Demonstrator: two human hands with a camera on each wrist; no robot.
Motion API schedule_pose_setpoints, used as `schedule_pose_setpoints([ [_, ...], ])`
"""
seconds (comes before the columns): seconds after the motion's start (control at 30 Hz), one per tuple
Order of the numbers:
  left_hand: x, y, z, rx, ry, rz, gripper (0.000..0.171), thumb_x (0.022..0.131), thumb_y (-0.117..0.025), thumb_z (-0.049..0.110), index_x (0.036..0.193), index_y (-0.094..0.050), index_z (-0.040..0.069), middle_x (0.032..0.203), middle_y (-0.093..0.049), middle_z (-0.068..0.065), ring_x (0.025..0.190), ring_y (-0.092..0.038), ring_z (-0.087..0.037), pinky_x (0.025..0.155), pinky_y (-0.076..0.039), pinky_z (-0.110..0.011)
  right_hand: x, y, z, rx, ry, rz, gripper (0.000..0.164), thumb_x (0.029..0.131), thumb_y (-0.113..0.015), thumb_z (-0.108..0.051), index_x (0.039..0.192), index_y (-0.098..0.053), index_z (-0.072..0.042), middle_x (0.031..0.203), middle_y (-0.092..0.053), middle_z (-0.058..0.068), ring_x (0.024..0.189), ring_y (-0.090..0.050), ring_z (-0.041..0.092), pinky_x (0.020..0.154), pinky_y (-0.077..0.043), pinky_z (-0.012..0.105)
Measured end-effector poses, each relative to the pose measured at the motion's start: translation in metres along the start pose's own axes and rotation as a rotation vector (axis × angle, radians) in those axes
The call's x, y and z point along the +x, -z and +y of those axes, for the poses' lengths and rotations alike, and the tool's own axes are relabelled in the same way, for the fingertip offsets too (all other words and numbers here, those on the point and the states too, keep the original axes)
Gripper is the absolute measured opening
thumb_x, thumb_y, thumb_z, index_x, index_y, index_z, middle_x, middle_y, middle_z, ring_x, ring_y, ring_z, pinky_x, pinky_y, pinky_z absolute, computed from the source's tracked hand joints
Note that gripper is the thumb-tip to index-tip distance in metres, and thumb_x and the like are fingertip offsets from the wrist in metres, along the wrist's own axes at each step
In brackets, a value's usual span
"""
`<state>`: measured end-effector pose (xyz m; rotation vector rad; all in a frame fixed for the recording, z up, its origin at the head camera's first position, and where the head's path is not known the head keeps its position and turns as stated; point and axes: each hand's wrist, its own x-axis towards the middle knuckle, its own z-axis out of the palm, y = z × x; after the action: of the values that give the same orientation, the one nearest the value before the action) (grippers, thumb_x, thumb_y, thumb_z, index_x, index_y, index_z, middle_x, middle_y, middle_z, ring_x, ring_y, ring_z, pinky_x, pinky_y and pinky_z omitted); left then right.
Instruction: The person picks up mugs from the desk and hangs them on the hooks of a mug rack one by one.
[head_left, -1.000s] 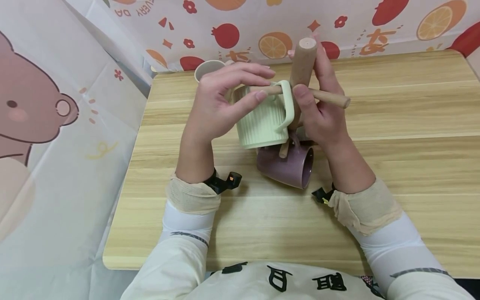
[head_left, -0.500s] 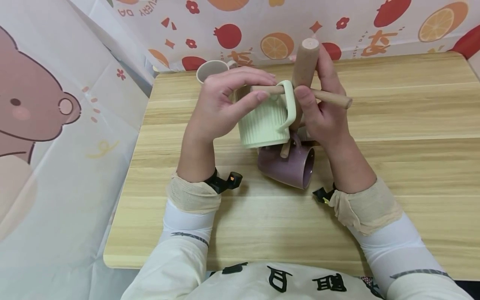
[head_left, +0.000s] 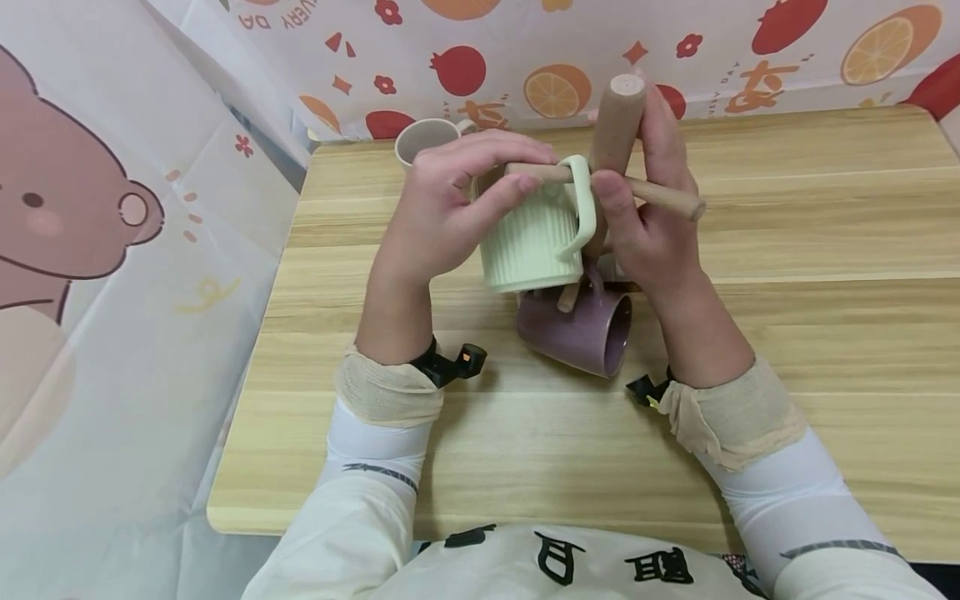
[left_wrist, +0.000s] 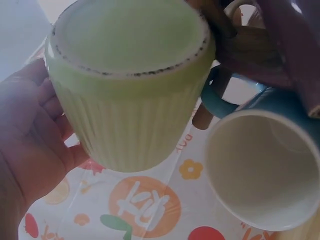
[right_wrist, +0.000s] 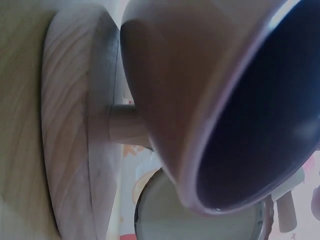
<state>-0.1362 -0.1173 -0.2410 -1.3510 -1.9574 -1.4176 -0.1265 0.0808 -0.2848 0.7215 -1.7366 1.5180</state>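
In the head view my left hand (head_left: pixel 457 200) holds a pale green ribbed mug (head_left: pixel 532 242) near its mouth, thumb and fingers around the end of a wooden peg. The mug's handle loops over that peg, close to the post. My right hand (head_left: pixel 652 217) grips the upright post of a wooden mug tree (head_left: pixel 618 125). Below hangs a purple mug (head_left: pixel 570 329), lying sideways with its handle by a lower peg. The left wrist view shows the green mug's base (left_wrist: pixel 130 35) and a teal mug (left_wrist: pixel 265 165) with a white inside. Most left fingers are hidden behind the green mug.
A beige mug (head_left: pixel 427 137) stands at the back left of the wooden table (head_left: pixel 810 333), partly behind my left hand. Another peg (head_left: pixel 667 198) sticks out to the right. In the right wrist view, the tree's round base (right_wrist: pixel 70 125) rests on the table.
The whole view shifts slightly. The green mug is a touch higher in the head view, and both hands keep their holds.
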Motion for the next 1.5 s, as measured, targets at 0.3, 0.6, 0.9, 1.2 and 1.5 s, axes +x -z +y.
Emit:
schedule_pose_setpoints([
  [0.3,0.001,-0.003,-0.004,0.038,0.041,0.043,0.014,0.092,-0.062,-0.004,0.103,-0.071,-0.007,0.105,-0.071,-0.02,0.11,-0.064,-0.023,0.1,-0.047,-0.035,-0.002,0.001,0.002,-0.141,0.052,0.035,0.091,0.095,-0.054,-0.057,0.138,-0.034,0.02,0.147,-0.044,0.021,0.123,-0.049,0.021,0.107,-0.039,0.039],
  [0.6,0.003,-0.007,-0.004,0.081,0.176,0.106,0.017,0.092,-0.063,-0.003,0.106,-0.072,-0.005,0.116,-0.07,-0.018,0.119,-0.06,-0.015,0.107,-0.041,-0.031,-0.002,0.005,0.003,-0.287,0.149,0.038,0.072,0.095,-0.057,-0.051,0.147,-0.041,-0.004,0.143,-0.049,0.015,0.126,-0.045,0.024,0.11,-0.035,0.041],
  [0.9,0.008,-0.013,-0.006,0.086,0.339,0.233,0.02,0.09,-0.069,0.004,0.107,-0.071,-0.006,0.116,-0.07,-0.016,0.115,-0.061,-0.006,0.107,-0.039,-0.023,0.009,0.008,-0.003,-0.297,0.349,-0.06,0.051,0.096,-0.058,-0.04,0.146,-0.046,-0.036,0.088,-0.052,0.016,0.106,-0.051,0.035,0.107,-0.03,0.049],
  [1.2,0.009,-0.02,-0.01,0.005,0.384,0.317,0.01,0.091,-0.068,0.003,0.093,-0.072,-0.006,0.11,-0.071,-0.016,0.113,-0.063,-0.009,0.106,-0.04,-0.024,0.007,0.016,-0.025,-0.486,0.263,-0.208,0.041,0.1,-0.052,-0.042,0.134,-0.059,-0.02,0.089,-0.046,0.017,0.101,-0.041,0.037,0.102,-0.03,0.045],
  [1.5,0.01,-0.023,-0.012,-0.053,0.489,0.341,0.012,0.091,-0.067,0.004,0.097,-0.074,-0.005,0.115,-0.071,-0.014,0.115,-0.061,-0.009,0.098,-0.048,-0.028,0.003,0.012,-0.031,-0.57,0.21,-0.195,0.032,0.102,-0.049,-0.042,0.116,-0.066,-0.018,0.091,-0.046,0.02,0.104,-0.04,0.039,0.088,-0.03,0.047],
])
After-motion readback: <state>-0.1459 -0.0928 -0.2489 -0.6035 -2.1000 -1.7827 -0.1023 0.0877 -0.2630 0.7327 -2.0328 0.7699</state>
